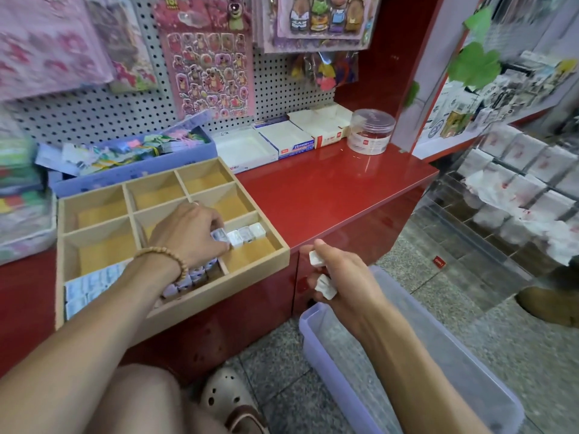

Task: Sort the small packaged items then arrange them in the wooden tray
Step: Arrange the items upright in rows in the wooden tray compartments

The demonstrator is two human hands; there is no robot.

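The wooden tray with several compartments lies on the red counter at the left. My left hand reaches into its near right compartment and pinches a small white packaged item at the end of a short row of white items. More small packaged items fill the near middle compartment, and flat packets lie in the near left one. My right hand hovers in front of the counter edge, gripping two small white packaged items.
A clear plastic bin stands on the floor under my right hand. On the red counter behind the tray are a blue box of cards, white cartons and a round clear jar. Sticker sheets hang on the pegboard.
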